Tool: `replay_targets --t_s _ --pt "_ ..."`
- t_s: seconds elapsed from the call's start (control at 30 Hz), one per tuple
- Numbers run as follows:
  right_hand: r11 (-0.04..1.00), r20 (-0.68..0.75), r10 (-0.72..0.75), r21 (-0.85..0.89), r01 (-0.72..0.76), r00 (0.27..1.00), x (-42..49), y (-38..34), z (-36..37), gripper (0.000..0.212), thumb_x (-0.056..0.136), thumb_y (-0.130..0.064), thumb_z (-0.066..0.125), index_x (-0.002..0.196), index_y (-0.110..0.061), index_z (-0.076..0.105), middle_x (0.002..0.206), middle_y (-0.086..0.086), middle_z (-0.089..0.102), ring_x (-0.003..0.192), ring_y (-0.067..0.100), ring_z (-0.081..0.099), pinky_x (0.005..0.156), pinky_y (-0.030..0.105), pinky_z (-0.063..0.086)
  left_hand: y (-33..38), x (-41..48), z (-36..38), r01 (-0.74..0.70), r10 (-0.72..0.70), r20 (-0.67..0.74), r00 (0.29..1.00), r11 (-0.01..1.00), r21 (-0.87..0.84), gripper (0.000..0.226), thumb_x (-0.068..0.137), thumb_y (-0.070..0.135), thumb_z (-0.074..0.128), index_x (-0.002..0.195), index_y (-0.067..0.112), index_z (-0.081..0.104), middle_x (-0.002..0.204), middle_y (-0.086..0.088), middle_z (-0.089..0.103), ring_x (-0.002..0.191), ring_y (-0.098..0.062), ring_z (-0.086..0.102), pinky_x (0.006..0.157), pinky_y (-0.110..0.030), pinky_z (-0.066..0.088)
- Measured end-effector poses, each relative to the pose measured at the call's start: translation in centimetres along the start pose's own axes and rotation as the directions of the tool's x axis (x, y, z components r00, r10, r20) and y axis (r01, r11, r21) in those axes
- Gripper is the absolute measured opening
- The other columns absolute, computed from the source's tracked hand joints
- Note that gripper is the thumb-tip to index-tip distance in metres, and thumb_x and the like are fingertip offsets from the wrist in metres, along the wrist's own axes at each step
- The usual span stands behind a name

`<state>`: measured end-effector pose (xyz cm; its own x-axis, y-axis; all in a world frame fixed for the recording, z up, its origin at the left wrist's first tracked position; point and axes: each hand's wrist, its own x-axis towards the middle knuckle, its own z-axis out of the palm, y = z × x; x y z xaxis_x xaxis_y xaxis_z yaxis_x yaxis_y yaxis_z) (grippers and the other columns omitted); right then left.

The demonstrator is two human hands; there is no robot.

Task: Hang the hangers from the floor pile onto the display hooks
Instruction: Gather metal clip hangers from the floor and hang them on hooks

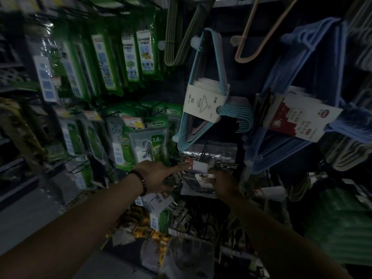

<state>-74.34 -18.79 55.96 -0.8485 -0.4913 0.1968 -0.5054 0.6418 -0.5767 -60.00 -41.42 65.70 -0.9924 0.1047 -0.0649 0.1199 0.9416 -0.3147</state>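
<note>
Both my arms reach toward a dim display wall. My left hand (159,176), with a dark bracelet on the wrist, points its forefinger at a white and red card (198,165) on a packet of metal clip hangers (211,158). My right hand (223,183) grips a second clear packet with a white card (203,183) just below. Above hang a light blue hanger bundle (203,109) with a white sleeve and a darker blue hanger bundle (302,121) with a red and white label. The floor pile is out of view.
Green packaged power strips (128,57) fill the hooks at left and centre. Beige hangers (177,37) and a pink hanger (253,37) hang at the top. More hangers (346,154) crowd the right. Small packaged goods (153,228) sit on hooks below my hands.
</note>
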Motion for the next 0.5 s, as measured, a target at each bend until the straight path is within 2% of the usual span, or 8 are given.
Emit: replay_targets --t_s 0.17,0.23,0.3,0.37,0.5 --pt "0.989 -0.007 0.124 -0.074 -0.125 0.992 3.5 0.0 1.3 0.029 0.099 -0.023 0.059 0.124 -0.018 0.073 0.123 0.011 0.072 0.113 0.031 0.068 0.087 0.030 0.051 0.1 0.3 0.7 0.006 -0.004 0.022 1.000 0.997 -0.082 0.098 0.100 0.064 0.052 0.145 0.063 -0.035 0.070 -0.009 0.056 0.056 -0.026 0.052 0.051 -0.031 0.045" --pt "0.975 -0.021 0.174 -0.140 -0.175 0.985 5.2 0.1 1.5 0.028 0.099 -0.017 0.059 0.124 -0.015 0.072 0.123 0.015 0.072 0.112 0.034 0.068 0.090 0.037 0.056 0.1 0.3 0.9 0.019 -0.016 0.034 0.999 0.994 -0.108 0.097 0.100 0.065 0.053 0.145 0.065 -0.034 0.077 -0.011 0.061 0.057 -0.024 0.051 0.051 -0.030 0.042" --pt "0.957 -0.028 0.194 -0.215 -0.196 0.981 6.5 0.4 1.4 0.031 0.101 -0.012 0.056 0.129 -0.013 0.069 0.131 0.017 0.067 0.119 0.035 0.065 0.096 0.043 0.056 0.4 0.2 0.9 0.032 -0.028 0.033 0.999 0.993 -0.118 0.099 0.099 0.064 0.055 0.145 0.065 -0.033 0.084 -0.013 0.065 0.058 -0.023 0.049 0.050 -0.029 0.037" --pt "0.937 -0.028 0.205 -0.283 -0.205 0.978 7.3 0.2 1.2 0.033 0.102 -0.009 0.053 0.132 -0.010 0.067 0.135 0.019 0.065 0.125 0.036 0.062 0.099 0.043 0.054 0.7 0.1 0.9 0.037 -0.032 0.045 0.998 0.992 -0.125 0.100 0.099 0.063 0.056 0.147 0.063 -0.032 0.087 -0.014 0.067 0.057 -0.022 0.047 0.050 -0.029 0.036" --pt "0.929 -0.096 0.159 -0.323 -0.182 0.983 6.9 0.3 1.1 0.031 0.099 -0.011 0.057 0.128 -0.008 0.068 0.131 0.017 0.067 0.122 0.035 0.063 0.098 0.040 0.053 0.8 0.1 1.5 0.037 -0.032 0.037 0.999 0.985 -0.170 0.099 0.099 0.063 0.055 0.148 0.062 -0.030 0.087 -0.012 0.069 0.062 -0.023 0.053 0.053 -0.030 0.043"
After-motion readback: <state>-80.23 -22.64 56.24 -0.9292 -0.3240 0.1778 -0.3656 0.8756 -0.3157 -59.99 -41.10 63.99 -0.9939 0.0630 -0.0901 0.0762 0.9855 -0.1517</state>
